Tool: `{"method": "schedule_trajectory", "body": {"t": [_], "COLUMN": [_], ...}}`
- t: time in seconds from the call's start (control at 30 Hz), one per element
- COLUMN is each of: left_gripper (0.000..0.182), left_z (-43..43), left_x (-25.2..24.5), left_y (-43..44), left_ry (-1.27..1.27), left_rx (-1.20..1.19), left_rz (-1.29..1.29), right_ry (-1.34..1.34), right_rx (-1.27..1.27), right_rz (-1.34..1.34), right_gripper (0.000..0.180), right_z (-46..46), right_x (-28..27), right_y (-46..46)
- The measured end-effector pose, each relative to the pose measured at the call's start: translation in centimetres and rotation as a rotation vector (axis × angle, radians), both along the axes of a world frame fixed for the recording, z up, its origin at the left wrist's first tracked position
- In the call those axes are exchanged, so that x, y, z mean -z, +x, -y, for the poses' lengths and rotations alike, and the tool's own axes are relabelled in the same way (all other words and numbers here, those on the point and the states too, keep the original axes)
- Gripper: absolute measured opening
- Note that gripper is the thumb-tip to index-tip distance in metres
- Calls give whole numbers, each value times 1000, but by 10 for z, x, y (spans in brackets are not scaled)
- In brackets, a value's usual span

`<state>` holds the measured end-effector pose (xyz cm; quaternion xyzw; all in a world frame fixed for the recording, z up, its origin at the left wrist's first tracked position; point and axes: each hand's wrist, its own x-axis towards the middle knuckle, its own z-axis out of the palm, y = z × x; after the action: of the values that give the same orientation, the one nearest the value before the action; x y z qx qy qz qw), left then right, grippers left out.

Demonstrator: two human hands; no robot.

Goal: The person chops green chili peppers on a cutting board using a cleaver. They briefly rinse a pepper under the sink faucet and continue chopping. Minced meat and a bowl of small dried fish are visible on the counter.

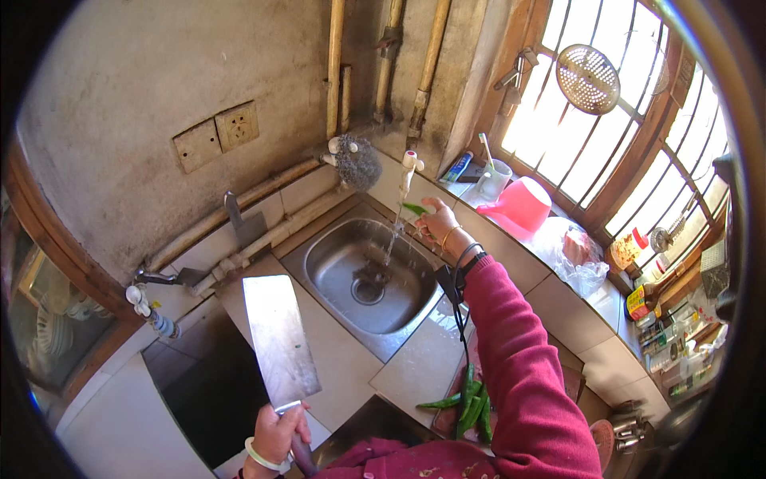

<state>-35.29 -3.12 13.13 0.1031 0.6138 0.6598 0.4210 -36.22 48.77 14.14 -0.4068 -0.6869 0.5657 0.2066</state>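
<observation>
My left hand point(276, 432) grips the handle of a cleaver point(281, 341), whose wide steel blade points up and away from me over the tiled counter. Beyond the near rim of the steel sink point(335, 299), my right hand point(440, 223) holds a green chili pepper point(414, 208) beside the running tap point(409, 170). Its fingers hide part of the pepper. Water streams down into the basin and splashes near the drain point(367, 290). Several more green peppers point(473, 402) lie on a board, partly behind my right sleeve.
A dark opening point(203, 383) lies left of the cleaver. Along the window ledge stand a mug with a toothbrush point(494, 179), a pink plastic dipper point(523, 206), a plastic bag point(571, 254) and several jars. A scouring pad point(359, 164) hangs on the left tap.
</observation>
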Motion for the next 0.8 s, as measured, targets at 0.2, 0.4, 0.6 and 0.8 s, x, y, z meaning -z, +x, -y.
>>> {"method": "schedule_trajectory", "body": {"t": [0.2,0.4,0.6,0.8], "left_gripper": [23,23,22,21], "left_z": [7,21,37,39], "left_x": [-1,-6,-7,-5], "left_y": [4,5,7,7], "left_ry": [-29,-37,1,-1], "left_rx": [-38,-73,-117,-101], "left_rz": [4,3,-2,-13], "right_ry": [962,941,962,1000], "right_rx": [63,108,123,176], "right_rz": [440,582,582,584], "right_gripper": [46,32,29,31], "right_z": [32,50,56,68], "right_x": [-60,-110,-114,-105], "right_y": [-8,-20,-28,-59]}}
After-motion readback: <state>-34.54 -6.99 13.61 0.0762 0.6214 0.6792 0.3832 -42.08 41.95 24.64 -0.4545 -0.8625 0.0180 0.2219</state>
